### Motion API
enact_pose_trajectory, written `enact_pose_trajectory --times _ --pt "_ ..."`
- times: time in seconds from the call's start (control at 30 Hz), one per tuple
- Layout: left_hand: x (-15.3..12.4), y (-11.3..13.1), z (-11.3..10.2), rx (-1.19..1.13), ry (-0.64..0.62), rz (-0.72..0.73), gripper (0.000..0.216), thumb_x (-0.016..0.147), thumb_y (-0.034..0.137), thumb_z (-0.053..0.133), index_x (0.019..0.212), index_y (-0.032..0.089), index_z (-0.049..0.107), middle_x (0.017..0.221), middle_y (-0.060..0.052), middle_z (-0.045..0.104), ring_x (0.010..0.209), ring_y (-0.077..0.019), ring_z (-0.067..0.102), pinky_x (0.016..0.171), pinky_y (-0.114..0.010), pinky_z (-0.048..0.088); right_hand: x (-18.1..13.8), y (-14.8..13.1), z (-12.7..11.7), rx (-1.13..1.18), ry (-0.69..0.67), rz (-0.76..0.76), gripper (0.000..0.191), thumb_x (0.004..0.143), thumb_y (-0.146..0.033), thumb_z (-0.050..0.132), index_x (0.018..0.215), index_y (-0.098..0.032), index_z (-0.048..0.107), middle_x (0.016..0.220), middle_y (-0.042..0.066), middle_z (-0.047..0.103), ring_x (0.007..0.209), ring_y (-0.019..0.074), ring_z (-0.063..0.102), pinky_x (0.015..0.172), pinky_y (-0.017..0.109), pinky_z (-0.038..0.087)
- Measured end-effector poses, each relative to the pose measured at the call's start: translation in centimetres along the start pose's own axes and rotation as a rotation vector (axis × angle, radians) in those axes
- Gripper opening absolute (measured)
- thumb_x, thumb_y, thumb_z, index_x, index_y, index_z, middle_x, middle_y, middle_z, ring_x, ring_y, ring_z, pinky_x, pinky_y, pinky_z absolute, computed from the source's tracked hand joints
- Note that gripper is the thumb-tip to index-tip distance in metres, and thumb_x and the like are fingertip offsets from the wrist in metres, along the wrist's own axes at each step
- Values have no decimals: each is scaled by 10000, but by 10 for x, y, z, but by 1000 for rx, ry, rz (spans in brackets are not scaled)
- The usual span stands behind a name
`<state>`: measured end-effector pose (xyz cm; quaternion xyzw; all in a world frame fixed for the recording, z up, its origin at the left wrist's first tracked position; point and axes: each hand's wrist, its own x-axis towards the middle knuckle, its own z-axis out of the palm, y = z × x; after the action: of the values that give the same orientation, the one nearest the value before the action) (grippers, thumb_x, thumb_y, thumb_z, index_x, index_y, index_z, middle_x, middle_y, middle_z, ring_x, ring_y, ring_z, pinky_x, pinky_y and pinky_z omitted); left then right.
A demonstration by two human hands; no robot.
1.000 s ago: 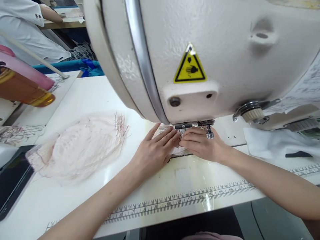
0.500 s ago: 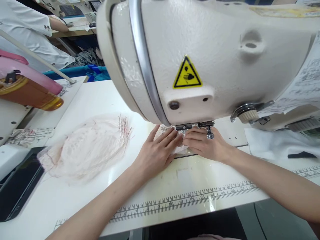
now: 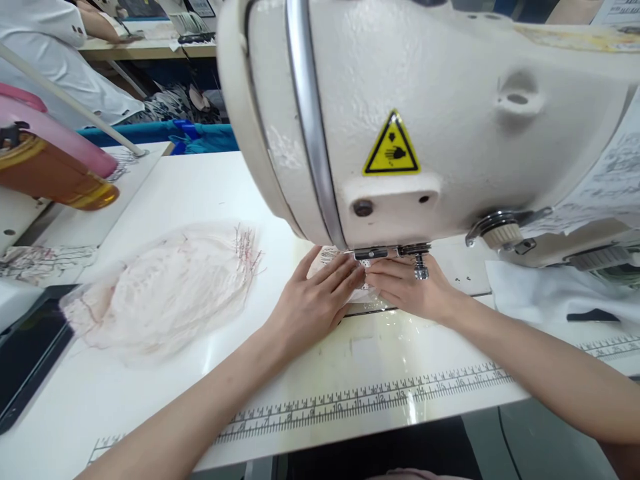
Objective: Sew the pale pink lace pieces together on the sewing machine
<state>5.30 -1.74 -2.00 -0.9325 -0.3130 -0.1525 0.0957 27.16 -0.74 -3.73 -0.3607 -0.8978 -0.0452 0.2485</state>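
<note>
A small piece of pale lace fabric (image 3: 364,294) lies under the head of a white sewing machine (image 3: 450,87). My left hand (image 3: 313,293) rests flat on its left part, fingers stretched out and thumb apart. From the right, my right hand (image 3: 417,287) has its fingers pressed together at the lace, close to the left fingertips. The machine head hides the needle and some of the right fingers. A heap of sheer pale pink fabric (image 3: 170,293) with loose dark and red threads lies on the table to the left.
A printed ruler strip (image 3: 360,400) runs along the table's front edge. At left are a dark phone-like device (image 3: 30,360), an amber cup (image 3: 60,173) and a pink bottle (image 3: 65,127). White cloth (image 3: 530,287) lies at right. A person in white (image 3: 45,67) sits beyond.
The camera view has shifted slightly, so the machine appears further right and the pink heap further left. Both hands stay at the lace with nearly the same pose.
</note>
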Motion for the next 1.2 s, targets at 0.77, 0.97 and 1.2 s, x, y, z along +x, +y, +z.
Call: enact_pose_trajectory --times 0.77,0.97,1.2 --pt "-3 -13 -2 -8 2 39 387 885 177 433 1230 82 582 1249 -114 616 1192 -250 568 1100 -459 394 6 -15 -1 -56 7 -158 237 866 -17 508 950 -200 633 952 -11 693 966 128 586 827 285 421" --pt "-2 -7 -1 19 1 -8 400 911 250 418 1229 76 586 1260 -134 605 1200 -277 559 1078 -477 412 4 -11 -2 2 -37 -121 257 867 -37 514 958 -233 654 960 -10 694 966 139 596 845 300 444" --pt "-1 -2 -1 54 9 -38 378 916 244 428 1212 82 599 1248 -130 615 1189 -278 568 1082 -479 404 5 -5 0 -36 -59 -146 263 857 -19 485 943 -211 643 992 7 692 926 144 598 794 310 465"
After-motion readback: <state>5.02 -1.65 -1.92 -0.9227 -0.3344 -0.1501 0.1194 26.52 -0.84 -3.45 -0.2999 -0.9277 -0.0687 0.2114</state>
